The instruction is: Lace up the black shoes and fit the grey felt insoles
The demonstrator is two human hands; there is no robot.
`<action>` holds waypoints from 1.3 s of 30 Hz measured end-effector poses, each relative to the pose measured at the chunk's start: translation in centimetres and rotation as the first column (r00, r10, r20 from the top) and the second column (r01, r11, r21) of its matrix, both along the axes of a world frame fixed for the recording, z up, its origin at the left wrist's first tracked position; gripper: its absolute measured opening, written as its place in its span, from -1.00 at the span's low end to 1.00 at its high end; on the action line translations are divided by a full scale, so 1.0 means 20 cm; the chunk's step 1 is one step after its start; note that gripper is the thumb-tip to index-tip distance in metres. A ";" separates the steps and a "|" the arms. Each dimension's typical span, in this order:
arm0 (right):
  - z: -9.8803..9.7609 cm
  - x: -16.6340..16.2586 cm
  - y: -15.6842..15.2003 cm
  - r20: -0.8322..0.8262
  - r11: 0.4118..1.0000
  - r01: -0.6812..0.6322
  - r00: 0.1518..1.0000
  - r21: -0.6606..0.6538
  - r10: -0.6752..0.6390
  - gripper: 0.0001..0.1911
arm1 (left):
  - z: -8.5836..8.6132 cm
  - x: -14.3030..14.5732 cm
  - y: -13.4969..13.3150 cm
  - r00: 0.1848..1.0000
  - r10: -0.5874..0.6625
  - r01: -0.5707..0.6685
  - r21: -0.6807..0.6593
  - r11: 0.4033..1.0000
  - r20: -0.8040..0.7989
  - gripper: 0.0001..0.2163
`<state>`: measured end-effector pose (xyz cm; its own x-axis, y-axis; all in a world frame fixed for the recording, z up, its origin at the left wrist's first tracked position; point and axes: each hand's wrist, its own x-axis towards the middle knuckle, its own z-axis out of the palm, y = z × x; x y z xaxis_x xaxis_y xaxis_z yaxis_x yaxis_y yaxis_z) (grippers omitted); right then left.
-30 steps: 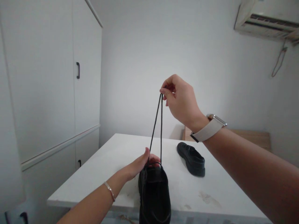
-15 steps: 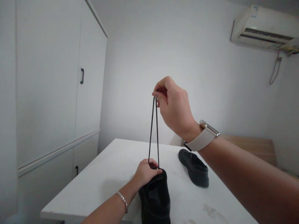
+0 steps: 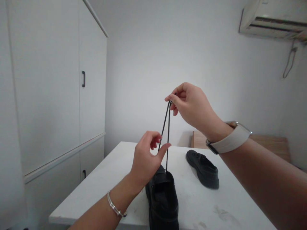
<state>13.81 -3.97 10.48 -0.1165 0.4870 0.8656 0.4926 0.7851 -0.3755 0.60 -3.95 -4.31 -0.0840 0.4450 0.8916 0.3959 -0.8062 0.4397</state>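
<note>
A black shoe [image 3: 164,199] stands on the white table [image 3: 112,179] right in front of me, toe toward me. Its two black lace ends [image 3: 167,127] run straight up from the shoe. My right hand [image 3: 190,107], with a pale watch strap on the wrist, pinches both ends together high above the shoe. My left hand [image 3: 146,158], with a thin bracelet on the wrist, is raised beside the laces with fingers apart, thumb and fingers on either side of the strands. A second black shoe [image 3: 203,169] lies further back on the right.
White tall cupboards [image 3: 52,86] with dark handles fill the left side. A wooden surface [image 3: 268,145] sits behind the table at the right. An air-conditioning unit [image 3: 273,19] hangs on the wall at the upper right. The tabletop has faint stains near its front right.
My left hand has let go of the shoe's top and risen up along the laces, fingers spread. My right hand still pinches the lace ends, shifted slightly right.
</note>
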 end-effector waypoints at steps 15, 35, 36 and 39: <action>-0.12 0.19 -0.04 -0.351 0.772 -0.556 0.821 -0.308 0.451 -0.82 | 0.46 -0.14 0.02 0.909 -0.415 0.414 -0.181 0.892 0.034 -0.91; -1.14 1.11 0.33 -0.718 0.938 -0.134 0.681 -0.318 -0.146 -0.61 | -0.38 -0.91 0.37 0.777 -0.051 0.386 -0.410 0.827 0.628 -0.83; -1.18 1.11 0.32 -0.687 0.936 -0.089 0.703 -0.340 -0.183 -0.61 | -0.41 -0.93 0.38 0.800 -0.029 0.351 -0.428 0.833 0.600 -0.84; -1.25 1.07 0.27 -0.563 0.903 -0.022 0.788 -0.429 -0.248 -0.58 | -0.47 -0.90 0.40 0.880 0.006 0.248 -0.473 0.845 0.474 -0.75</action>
